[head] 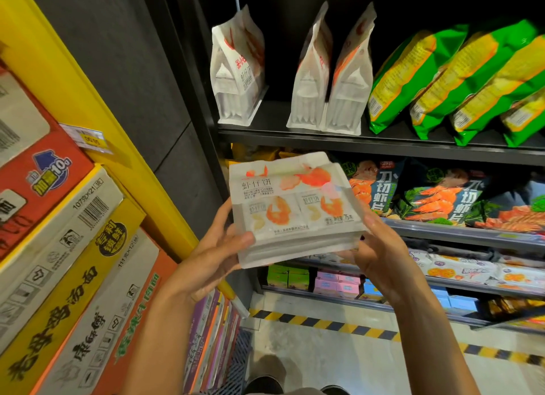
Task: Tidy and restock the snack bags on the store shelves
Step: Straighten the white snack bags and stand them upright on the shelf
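Observation:
A white shrimp-cracker bag [290, 206] with orange shrimp pictures is held in front of the shelves, its printed face toward me. My left hand [219, 247] grips its lower left corner, thumb on the front. Its lower right edge is gripped by my right hand [380, 247]. On the upper black shelf [295, 135] stand three matching white bags: one at the left [236, 70] and two side by side [330, 76].
Green and yellow snack bags [442, 82] lean on the upper shelf's right side. Dark shrimp-chip bags [436, 197] fill the shelf below, small boxes [339, 282] lower still. Stacked cartons [67, 262] and a yellow frame [88, 99] stand at left. Striped tape [324, 324] marks the floor.

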A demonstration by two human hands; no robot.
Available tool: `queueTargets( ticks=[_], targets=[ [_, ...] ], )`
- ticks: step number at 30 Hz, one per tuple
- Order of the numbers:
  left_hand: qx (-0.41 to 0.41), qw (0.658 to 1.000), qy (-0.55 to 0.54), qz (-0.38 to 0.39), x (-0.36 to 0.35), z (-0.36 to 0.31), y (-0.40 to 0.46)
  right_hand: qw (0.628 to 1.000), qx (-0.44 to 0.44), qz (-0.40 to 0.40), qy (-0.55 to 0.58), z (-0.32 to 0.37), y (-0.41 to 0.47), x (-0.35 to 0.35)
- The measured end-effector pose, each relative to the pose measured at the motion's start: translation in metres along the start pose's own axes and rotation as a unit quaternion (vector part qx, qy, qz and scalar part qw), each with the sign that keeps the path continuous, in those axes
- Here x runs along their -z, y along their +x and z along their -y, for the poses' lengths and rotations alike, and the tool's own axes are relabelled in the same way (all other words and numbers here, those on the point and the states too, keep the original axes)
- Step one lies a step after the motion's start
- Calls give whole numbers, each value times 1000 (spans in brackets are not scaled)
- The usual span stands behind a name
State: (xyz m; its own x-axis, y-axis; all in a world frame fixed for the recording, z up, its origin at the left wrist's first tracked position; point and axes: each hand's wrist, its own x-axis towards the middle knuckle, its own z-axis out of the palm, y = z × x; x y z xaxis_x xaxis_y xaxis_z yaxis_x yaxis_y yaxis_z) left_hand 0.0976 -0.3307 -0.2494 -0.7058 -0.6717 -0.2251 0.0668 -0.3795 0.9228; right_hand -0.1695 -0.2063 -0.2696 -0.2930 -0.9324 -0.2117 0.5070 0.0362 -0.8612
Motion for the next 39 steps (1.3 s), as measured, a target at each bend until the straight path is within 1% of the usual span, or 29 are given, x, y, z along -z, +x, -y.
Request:
queueTargets(
  ticks=[5,8,10,12,14,16,18,21,23,26,29,32,34,38,39],
  targets=[
    [-47,999,9,-5,2,-2,-2,999,45,-2,-29,3,2,-8],
    [-79,996,-1,-28,1,-6,-5,996,67,8,-51,7,3,-15],
    [-110,993,15,-48,-2,-8,-5,992,85,5,-91,9,7,-19],
    [-151,984,49,-76,-5,-9,-3,982,109,-37,-147,10,17,-24],
    [-188,973,73,-113,-8,-13,1,959,148,-94,-225,14,28,-31],
    [-229,957,102,-144,-11,-21,5,943,181,-111,-256,21,33,-45],
    [-263,942,114,-176,-15,-28,10,938,217,-85,-257,30,32,-62],
    [-317,913,124,-226,-20,-38,19,920,272,2,-283,45,34,-93],
    [-356,882,170,-257,-25,-44,26,906,280,56,-311,55,39,-114],
    [-394,837,236,-298,-33,-55,41,881,277,107,-370,67,52,-138],
    [-392,824,281,-297,-36,-69,64,871,280,111,-388,76,75,-153],
    [-398,813,317,-284,-34,-77,92,869,304,78,-384,77,102,-156],
    [-395,815,333,-263,-30,-80,110,866,313,61,-385,76,122,-151],
    [-382,811,377,-231,-18,-67,138,865,288,62,-406,67,153,-136],
    [-380,810,390,-217,-14,-60,141,859,286,63,-419,62,158,-129]
  ],
)
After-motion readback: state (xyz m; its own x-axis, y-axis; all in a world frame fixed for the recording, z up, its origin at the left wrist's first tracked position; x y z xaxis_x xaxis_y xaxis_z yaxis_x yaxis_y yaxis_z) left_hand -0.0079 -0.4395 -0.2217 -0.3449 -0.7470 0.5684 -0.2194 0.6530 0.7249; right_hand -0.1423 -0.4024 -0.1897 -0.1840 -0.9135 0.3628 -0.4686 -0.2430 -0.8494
